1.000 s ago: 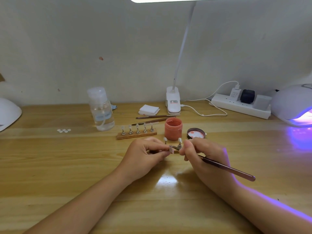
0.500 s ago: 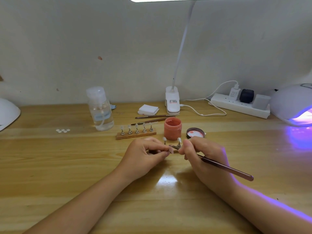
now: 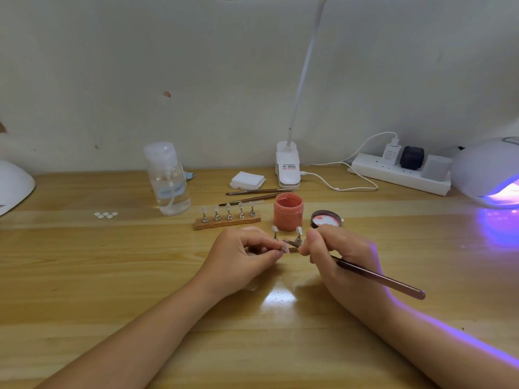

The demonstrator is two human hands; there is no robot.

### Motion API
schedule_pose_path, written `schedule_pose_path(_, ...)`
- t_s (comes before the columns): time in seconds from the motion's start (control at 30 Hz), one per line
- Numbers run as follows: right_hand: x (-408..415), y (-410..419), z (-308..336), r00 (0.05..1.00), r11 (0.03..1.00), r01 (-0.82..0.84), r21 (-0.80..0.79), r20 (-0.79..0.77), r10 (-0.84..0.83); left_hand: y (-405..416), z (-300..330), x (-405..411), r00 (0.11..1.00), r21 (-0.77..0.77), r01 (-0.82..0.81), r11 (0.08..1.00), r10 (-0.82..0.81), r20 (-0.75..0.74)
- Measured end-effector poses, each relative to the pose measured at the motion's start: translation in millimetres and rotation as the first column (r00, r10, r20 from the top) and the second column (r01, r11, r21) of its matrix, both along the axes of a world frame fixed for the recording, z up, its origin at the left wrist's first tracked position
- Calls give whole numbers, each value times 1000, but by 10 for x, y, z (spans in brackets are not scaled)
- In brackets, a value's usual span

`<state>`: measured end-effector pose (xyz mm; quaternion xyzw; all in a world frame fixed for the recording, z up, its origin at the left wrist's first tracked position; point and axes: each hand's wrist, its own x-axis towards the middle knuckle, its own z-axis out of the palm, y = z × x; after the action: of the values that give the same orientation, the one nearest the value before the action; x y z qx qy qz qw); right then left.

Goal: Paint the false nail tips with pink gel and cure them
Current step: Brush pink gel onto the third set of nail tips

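Little had changed since a second before: both hands stayed at the same spot on the table [image 3: 84, 276], and the brush [image 3: 379, 279] kept its slant, tail end low to the right.

The left hand [image 3: 241, 259] pinched a nail tip [image 3: 285, 250] on its holder between thumb and fingers. The right hand [image 3: 337, 256] gripped the brush, its head meeting the tip between the two hands.

Just behind the hands stood the open jar [image 3: 288, 210] with pink gel inside, and beside it its lid [image 3: 326, 219], lying inside up and smeared pink. Two more tips [image 3: 299, 230] on stands stood between jar and hands. A wooden rack [image 3: 227, 222] left of the jar held five tips. A clear bottle [image 3: 168, 181] held some clear liquid.

The lit curing lamp [image 3: 488, 175] was cut off at the right edge, a white dome [image 3: 14, 183] at the left. How much gel lay on the pinched tip was too small to tell, and the bristles were hidden by the fingers.
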<state>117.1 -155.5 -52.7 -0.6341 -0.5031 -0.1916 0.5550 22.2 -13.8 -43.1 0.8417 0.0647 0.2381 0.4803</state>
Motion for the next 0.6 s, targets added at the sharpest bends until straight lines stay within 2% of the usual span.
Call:
schedule_pose_path(0.2,23,-11,-9,1000,999,-4,-51,0,4,2,3,2,1000,12,-16,1000,16,-9)
schedule_pose_path(0.43,-4,-52,6,998,1000,-20,-9,-53,20,-11,18,-8,1000,23,-9,1000,9,-8)
schedule_pose_path(0.6,-3,-5,8,1000,1000,-2,-19,-11,1,-25,32,-7,1000,26,-11,1000,11,-13)
